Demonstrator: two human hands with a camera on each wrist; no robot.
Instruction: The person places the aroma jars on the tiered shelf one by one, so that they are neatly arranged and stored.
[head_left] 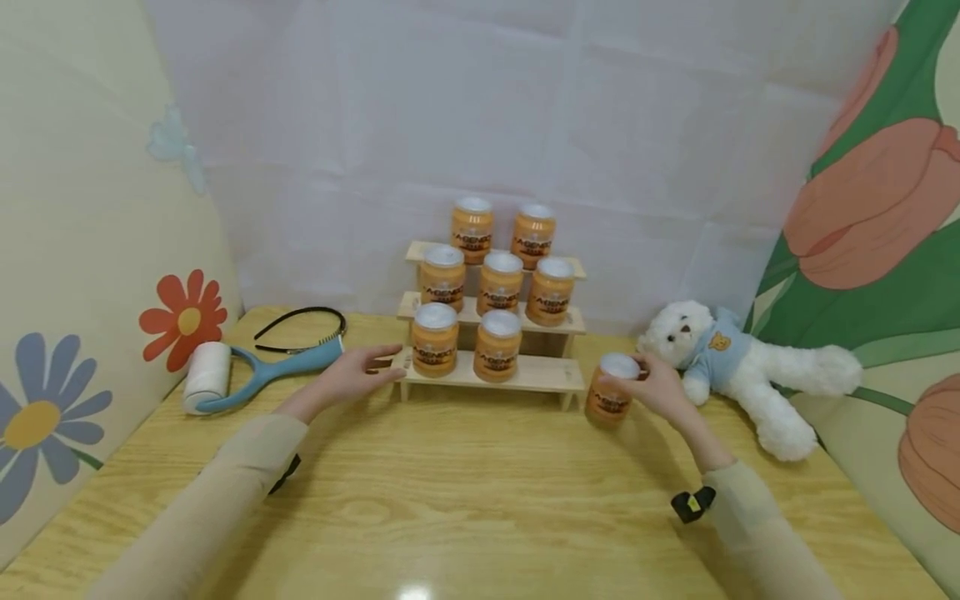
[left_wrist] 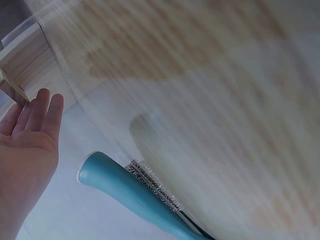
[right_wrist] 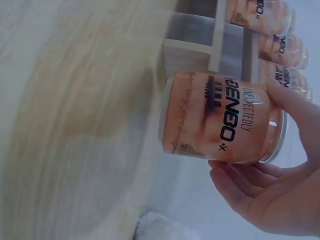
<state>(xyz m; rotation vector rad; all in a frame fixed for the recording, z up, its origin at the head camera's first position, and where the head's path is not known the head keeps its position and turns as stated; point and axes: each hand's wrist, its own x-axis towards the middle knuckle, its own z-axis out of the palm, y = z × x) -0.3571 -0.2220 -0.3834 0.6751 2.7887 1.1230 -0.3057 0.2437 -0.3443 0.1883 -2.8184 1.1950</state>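
We steady the stepped rack and grip the orange jar beside it.

On the bench (head_left: 465,500), the stepped rack (head_left: 525,375) has a free spot at its lowest step's right end. Our left hand (head_left: 352,373), fingers straight, rests at its left end; our right hand (head_left: 656,385) clamps the jar (head_left: 609,396), standing just right of the rack. We should keep it upright and clear the rack's edge.

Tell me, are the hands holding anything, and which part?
The right hand grips an orange jar around its white-lidded top. The left hand is open, holding nothing, beside the wooden rack.
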